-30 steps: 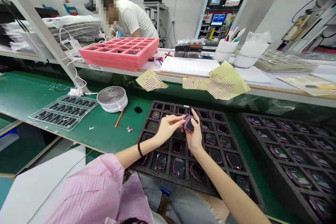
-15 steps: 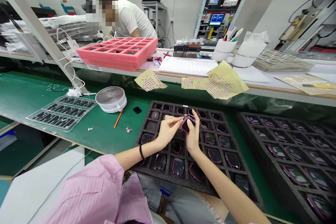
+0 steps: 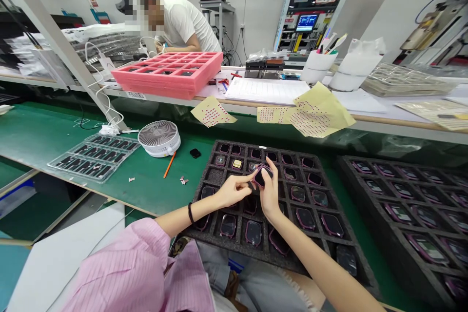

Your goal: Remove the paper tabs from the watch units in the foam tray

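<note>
**Purple-rimmed square watch case (image 3: 262, 176), held in hand above black foam tray (image 3: 278, 148).**
Right hand (image 3: 269, 191) grasps the case between fingers and thumb; left hand (image 3: 234, 191) reaches across, fingertips (image 3: 249, 180) at its edge. Tray, holding similar cases, sits on green counter (image 3: 146, 190).

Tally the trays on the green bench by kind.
Black foam trays: 2
Clear plastic tray: 1
Total: 3
</note>
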Tool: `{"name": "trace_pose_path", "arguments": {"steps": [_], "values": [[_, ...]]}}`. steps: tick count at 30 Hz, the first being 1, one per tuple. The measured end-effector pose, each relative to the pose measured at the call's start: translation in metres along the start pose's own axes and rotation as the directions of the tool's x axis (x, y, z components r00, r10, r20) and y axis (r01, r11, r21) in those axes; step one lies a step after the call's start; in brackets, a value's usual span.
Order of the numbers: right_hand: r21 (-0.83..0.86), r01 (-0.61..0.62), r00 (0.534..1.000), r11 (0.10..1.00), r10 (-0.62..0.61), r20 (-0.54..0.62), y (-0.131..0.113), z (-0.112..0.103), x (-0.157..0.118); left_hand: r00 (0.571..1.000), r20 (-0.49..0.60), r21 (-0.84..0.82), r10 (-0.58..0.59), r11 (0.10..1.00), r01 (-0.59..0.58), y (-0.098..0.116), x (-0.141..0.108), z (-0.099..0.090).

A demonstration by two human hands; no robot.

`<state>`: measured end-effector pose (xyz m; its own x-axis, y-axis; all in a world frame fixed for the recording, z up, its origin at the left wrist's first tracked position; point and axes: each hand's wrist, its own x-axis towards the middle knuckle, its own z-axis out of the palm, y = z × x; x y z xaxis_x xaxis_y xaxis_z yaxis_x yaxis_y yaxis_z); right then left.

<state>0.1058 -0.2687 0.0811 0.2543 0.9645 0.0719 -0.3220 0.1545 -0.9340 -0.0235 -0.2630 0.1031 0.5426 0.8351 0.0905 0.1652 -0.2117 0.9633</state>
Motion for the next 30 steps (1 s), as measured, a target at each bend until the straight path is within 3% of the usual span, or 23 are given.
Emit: {"name": "trace_pose_path", "arguments": {"steps": [3, 6, 8, 10, 12, 14, 19, 22, 24, 27, 30], "values": [[0.128, -0.133, 0.991, 0.983, 0.134, 0.002, 0.000, 0.007, -0.002, 0.998, 0.055, 0.225, 0.019, 0.974, -0.031, 0.002, -0.002, -0.013], [0.226, -0.343, 0.939, 0.912, 0.327, 0.106, -0.004, 0.011, -0.001, 0.994, 0.104, 0.376, -0.032, 0.927, -0.010, 0.002, -0.008, -0.050], [0.265, -0.467, 0.883, 0.844, 0.429, 0.191, -0.008, 0.012, 0.001, 0.997, -0.063, 0.521, -0.041, 0.851, 0.068, -0.002, -0.019, -0.086], [0.299, -0.562, 0.826, 0.771, 0.505, 0.249, -0.012, 0.011, 0.002, 0.979, -0.186, 0.685, -0.087, 0.703, 0.192, -0.010, -0.037, -0.123], [0.334, -0.613, 0.790, 0.716, 0.548, 0.274, -0.016, 0.010, 0.004, 0.956, -0.217, 0.746, -0.198, 0.597, 0.294, -0.020, -0.056, -0.149], [0.349, -0.634, 0.773, 0.690, 0.567, 0.284, -0.017, 0.009, 0.005, 0.930, -0.239, 0.764, -0.280, 0.536, 0.358, -0.032, -0.072, -0.162], [0.312, -0.636, 0.770, 0.706, 0.560, 0.305, -0.012, 0.013, -0.002, 0.914, -0.289, 0.763, -0.285, 0.508, 0.399, -0.052, -0.084, -0.164], [0.274, -0.623, 0.777, 0.733, 0.537, 0.328, -0.008, 0.017, -0.007, 0.929, -0.291, 0.763, -0.230, 0.529, 0.370, -0.047, -0.079, -0.161], [0.258, -0.633, 0.763, 0.730, 0.534, 0.364, -0.007, 0.018, -0.009, 0.937, -0.321, 0.741, -0.135, 0.580, 0.338, -0.037, -0.073, -0.153], [0.245, -0.674, 0.722, 0.697, 0.550, 0.420, -0.008, 0.018, -0.008, 0.955, -0.279, 0.695, 0.100, 0.707, 0.129, -0.016, -0.061, -0.128], [0.235, -0.704, 0.692, 0.670, 0.573, 0.439, -0.011, 0.017, -0.006, 0.928, -0.081, 0.691, 0.363, 0.691, -0.210, 0.002, -0.045, -0.094]]}}
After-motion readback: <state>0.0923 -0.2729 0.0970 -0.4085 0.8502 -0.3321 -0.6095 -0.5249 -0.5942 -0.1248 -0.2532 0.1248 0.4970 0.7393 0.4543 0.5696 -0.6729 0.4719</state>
